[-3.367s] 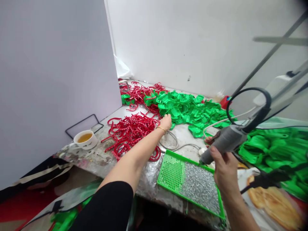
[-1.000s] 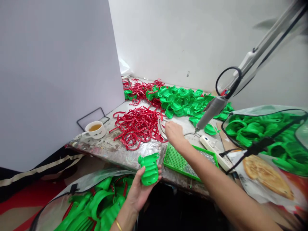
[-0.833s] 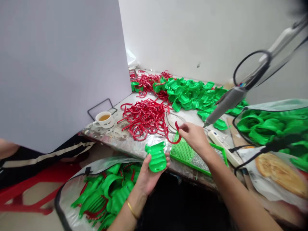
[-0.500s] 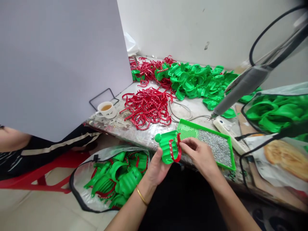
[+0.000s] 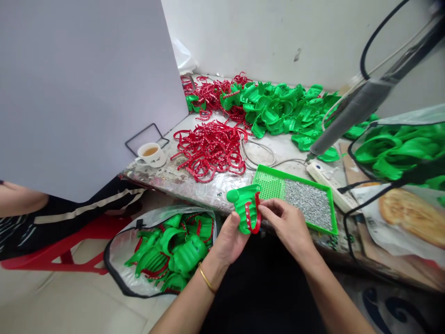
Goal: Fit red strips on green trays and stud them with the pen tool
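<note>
My left hand cradles a ribbed green plastic form upright in its palm and fingers. A red studded plastic band sits around the form's right side. My right hand pinches that band against the form. Below the hands, a silver-lined bag on the floor holds more green forms with red bands on them. Loose red bands lie in a tangled pile on the bench, and unbanded green forms lie heaped behind them.
A green tray of silver studs and a white power strip sit right of my hands. A grey applicator tool hangs from a cable. A bag of green forms, flatbread on paper, a tea cup and a co-worker's arm are nearby.
My left hand has brought the green form in from the bench and my right hand has carried a red band from the pile onto it. The view has tilted downward.
</note>
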{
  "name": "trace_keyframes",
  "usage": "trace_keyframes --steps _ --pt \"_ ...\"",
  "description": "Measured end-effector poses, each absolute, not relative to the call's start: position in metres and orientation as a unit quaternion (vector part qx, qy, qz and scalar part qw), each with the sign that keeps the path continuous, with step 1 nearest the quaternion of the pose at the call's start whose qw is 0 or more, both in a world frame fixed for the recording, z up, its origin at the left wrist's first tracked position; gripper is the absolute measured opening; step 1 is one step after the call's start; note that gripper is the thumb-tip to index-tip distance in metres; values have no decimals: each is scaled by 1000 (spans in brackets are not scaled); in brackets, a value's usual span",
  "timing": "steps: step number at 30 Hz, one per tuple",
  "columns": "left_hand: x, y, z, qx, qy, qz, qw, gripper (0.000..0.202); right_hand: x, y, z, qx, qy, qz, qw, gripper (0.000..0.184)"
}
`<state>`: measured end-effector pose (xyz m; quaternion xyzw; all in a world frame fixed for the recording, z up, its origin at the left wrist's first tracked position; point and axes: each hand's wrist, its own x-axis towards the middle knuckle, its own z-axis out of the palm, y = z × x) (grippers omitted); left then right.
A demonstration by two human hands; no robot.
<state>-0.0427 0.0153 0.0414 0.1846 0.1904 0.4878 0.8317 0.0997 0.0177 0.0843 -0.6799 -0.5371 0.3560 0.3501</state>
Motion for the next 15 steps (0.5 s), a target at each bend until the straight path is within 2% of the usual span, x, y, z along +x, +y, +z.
trace_keyframes --steps 7,15 --pt "-39 10 48 235 179 486 823 69 99 13 86 -700 -575 289 309 17" --pt "-37 4 48 253 200 501 803 59 98 7 80 -710 -578 273 296 18"
